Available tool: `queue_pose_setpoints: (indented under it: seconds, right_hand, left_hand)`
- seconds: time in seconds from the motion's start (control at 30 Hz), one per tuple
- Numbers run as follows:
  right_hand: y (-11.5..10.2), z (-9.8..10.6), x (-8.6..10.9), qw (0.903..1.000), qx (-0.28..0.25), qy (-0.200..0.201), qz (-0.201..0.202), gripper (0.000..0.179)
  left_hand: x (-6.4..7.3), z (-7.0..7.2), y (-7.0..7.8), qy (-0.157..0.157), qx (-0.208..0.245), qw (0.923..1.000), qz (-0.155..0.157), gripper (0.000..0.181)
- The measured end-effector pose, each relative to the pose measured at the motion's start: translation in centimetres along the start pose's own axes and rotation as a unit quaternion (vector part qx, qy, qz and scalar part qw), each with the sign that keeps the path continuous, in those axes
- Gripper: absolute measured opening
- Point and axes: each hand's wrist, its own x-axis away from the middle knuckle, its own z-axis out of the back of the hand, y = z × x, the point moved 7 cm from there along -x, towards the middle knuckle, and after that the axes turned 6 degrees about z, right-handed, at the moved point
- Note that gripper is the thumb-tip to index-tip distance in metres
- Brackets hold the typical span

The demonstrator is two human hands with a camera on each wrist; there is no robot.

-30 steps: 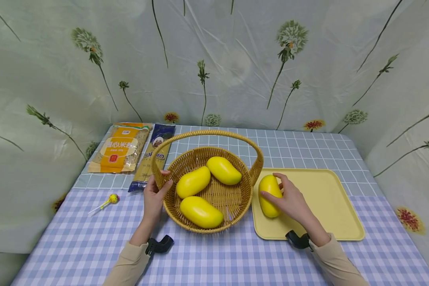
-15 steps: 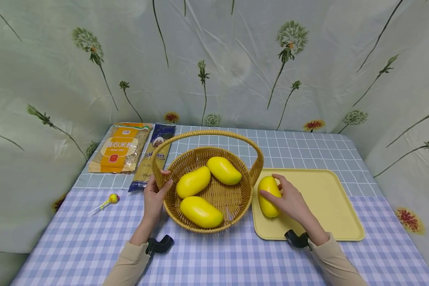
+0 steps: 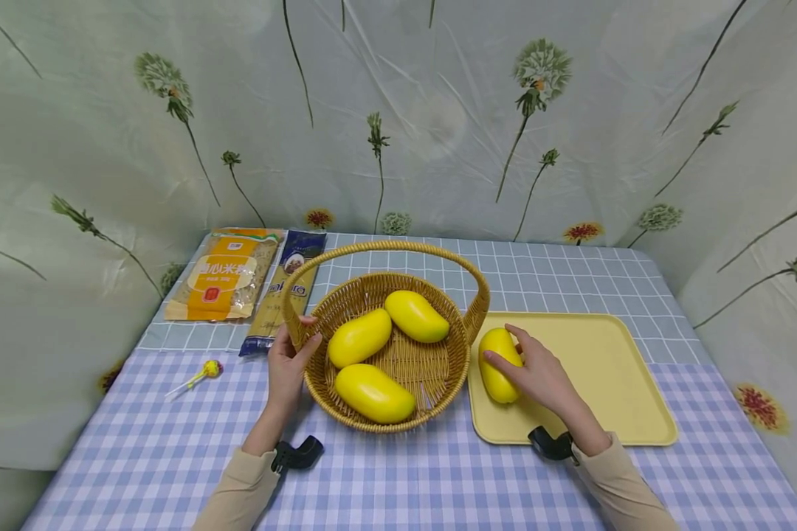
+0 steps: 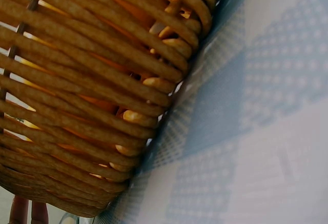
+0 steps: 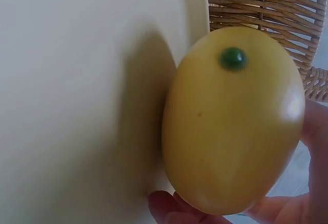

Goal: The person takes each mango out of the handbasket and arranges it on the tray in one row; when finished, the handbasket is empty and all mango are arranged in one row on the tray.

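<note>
A wicker basket [image 3: 432, 376] with a tall arched handle stands mid-table in the head view. Three yellow mangoes [image 3: 375, 394] lie inside it. At the base of the handle on the left, my left hand [image 3: 288, 369] grips the basket's rim; in the left wrist view the woven wall fills much of the picture and two fingertips [image 4: 39, 212] show below. My right hand [image 3: 538, 372] holds another mango [image 3: 500, 366] between thumb and fingers, at the left end of a yellow tray [image 3: 594, 383]. The right wrist view shows this mango's green tip, with the fingers wrapped below and behind.
Left of the basket lie an orange-and-clear food bag [image 3: 219, 276] and a blue-and-gold packet [image 3: 275, 310]. Nearer the front is a lollipop [image 3: 206, 371]. A checked cloth [image 3: 425, 479] covers the table, and a floral curtain [image 3: 438, 125] hangs behind.
My right hand and its mango have shifted very slightly left on the tray since a second ago. The left hand and basket look still.
</note>
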Motion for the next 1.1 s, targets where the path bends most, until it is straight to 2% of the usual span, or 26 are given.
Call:
queue_pose_setpoints:
  seconds: [0.2, 0.43, 0.53, 0.67, 0.8, 0.97, 1.1]
  right_hand:
    - [-0.1, 0.2, 0.4, 0.9999, 0.013, 0.004, 0.005, 0.083]
    - [-0.7, 1.0, 1.2, 0.9977, 0.058, 0.027, 0.021, 0.071]
    - [-1.2, 1.5, 1.6, 0.9956, 0.068, 0.053, 0.036, 0.065]
    - [-2.1, 2.3, 2.2, 0.9895, 0.071, 0.108, 0.064, 0.053]
    - [-3.2, 3.1, 2.6, 0.976, 0.067, 0.173, 0.115, 0.038]
    - [-4.9, 4.0, 3.4, 0.9453, 0.059, 0.246, 0.206, 0.025]
    - [-6.4, 4.4, 3.7, 0.9256, 0.036, 0.267, 0.266, 0.022]
  left_hand:
    - [0.0, -0.1, 0.1, 0.0, 0.001, 1.0, -0.003, 0.029]
    - [0.0, 0.0, -0.1, 0.0, 0.003, 1.0, -0.002, 0.029]
    - [0.0, 0.1, -0.1, 0.0, 0.002, 1.0, -0.001, 0.029]
    - [0.0, 0.0, 0.0, -0.001, 0.004, 1.0, -0.003, 0.029]
    - [0.0, 0.0, 0.0, -0.001, 0.005, 1.0, -0.004, 0.029]
    - [0.0, -0.1, 0.0, -0.002, 0.004, 1.0, -0.002, 0.029]
    - [0.0, 0.0, 0.0, -0.003, 0.003, 1.0, -0.003, 0.029]
